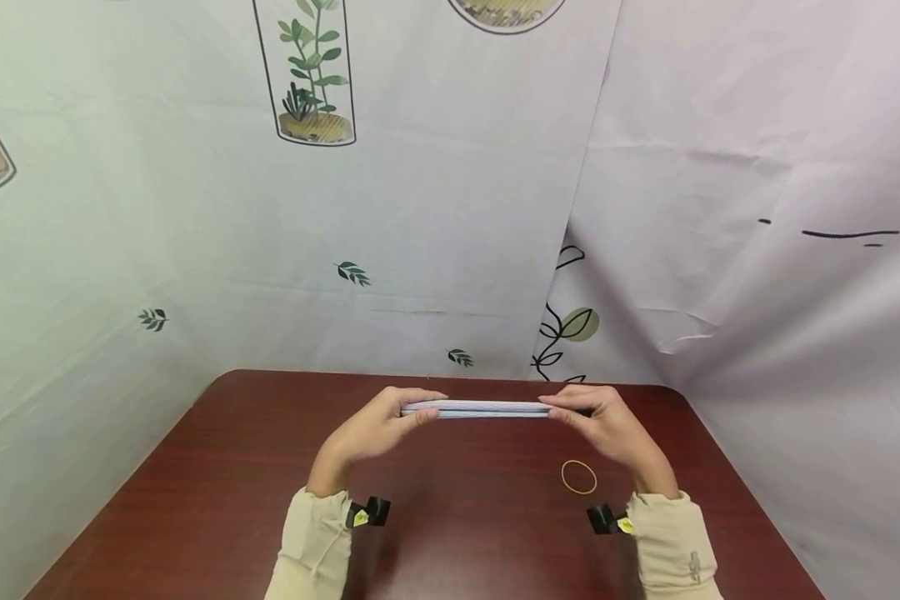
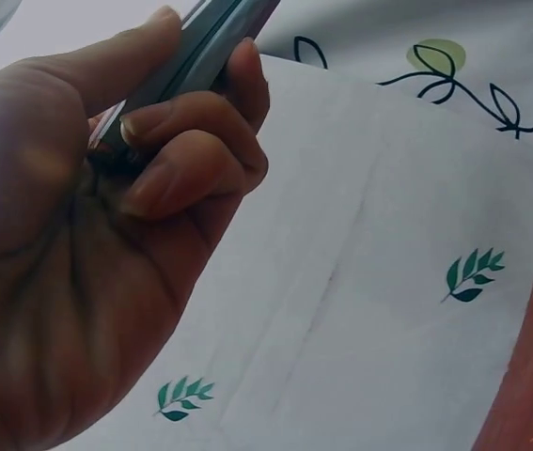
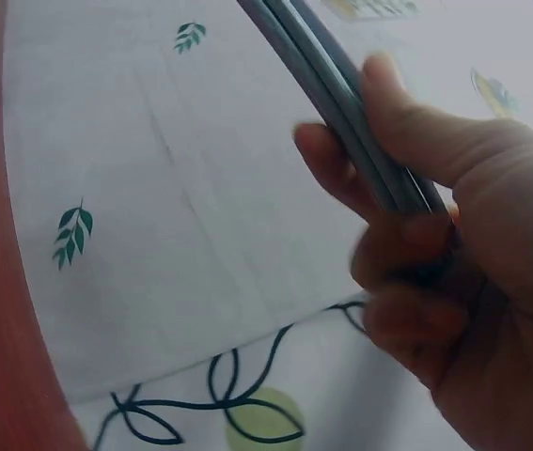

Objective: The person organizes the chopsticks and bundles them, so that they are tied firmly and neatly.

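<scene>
Above the far part of the table, a slim bundle of long, straight pale-blue and whitish pieces (image 1: 487, 409) is held level between both hands. Its exact kind cannot be told from the edge that shows. My left hand (image 1: 378, 427) pinches the left end, thumb on the near side. At the other end my right hand (image 1: 603, 425) grips it the same way. In the left wrist view the fingers curl round the bundle (image 2: 186, 61). Narrow layers of the bundle (image 3: 341, 113) show in the right wrist view, the thumb against one side.
A thin yellow rubber band (image 1: 562, 475) lies on the dark red table (image 1: 465, 517), left of the right forearm. White cloth (image 1: 450, 217) with printed plants hangs behind the table and along its sides. A small black device (image 1: 370, 512) sits at each wrist.
</scene>
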A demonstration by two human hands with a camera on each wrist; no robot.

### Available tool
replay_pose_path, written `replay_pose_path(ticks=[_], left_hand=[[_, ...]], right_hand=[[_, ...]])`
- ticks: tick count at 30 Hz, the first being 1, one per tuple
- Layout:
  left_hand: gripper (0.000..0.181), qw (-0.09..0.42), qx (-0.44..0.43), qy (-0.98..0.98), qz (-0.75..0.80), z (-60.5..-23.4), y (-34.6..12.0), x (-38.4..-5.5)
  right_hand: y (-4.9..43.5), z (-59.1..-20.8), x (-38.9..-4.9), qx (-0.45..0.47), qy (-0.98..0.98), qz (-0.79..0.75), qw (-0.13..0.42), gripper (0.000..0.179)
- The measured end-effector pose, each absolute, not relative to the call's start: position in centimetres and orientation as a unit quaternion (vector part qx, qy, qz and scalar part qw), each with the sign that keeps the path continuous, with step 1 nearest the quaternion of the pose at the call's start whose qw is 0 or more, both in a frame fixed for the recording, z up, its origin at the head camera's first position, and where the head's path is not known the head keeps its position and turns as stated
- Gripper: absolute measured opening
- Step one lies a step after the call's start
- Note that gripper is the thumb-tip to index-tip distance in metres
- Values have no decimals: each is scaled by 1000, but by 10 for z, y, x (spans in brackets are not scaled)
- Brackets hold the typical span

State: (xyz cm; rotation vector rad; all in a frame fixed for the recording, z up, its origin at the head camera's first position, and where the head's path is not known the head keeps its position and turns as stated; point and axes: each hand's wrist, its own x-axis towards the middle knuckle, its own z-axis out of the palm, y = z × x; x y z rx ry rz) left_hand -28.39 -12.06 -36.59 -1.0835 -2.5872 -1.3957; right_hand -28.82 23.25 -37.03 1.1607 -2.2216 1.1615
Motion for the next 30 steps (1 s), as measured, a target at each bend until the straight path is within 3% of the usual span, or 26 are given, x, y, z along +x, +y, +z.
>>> replay_pose_path(ticks=[6,10,13,20,23,30], left_hand=[[29,24,-339,-818,-464,-371,-117,-289],[27,28,-339,-812,-475,-369,-111,-286],[25,27,-336,-812,-476,-370,-106,-287],[28,48,-323,-834,-445,-370,-105,-285],[26,98,-307,-870,-374,-364,-102,-277],[32,271,-250,-925,-97,-358,-70,-253]], right_hand=[[218,-366,-280,370,-831,158,385,24],[199,-370,-280,333,-821,44,461,60],[188,-378,-282,319,-816,25,482,68],[183,-389,-284,327,-796,44,507,55],[183,-390,-286,335,-791,46,510,54],[184,-390,-289,338,-784,41,519,54]])
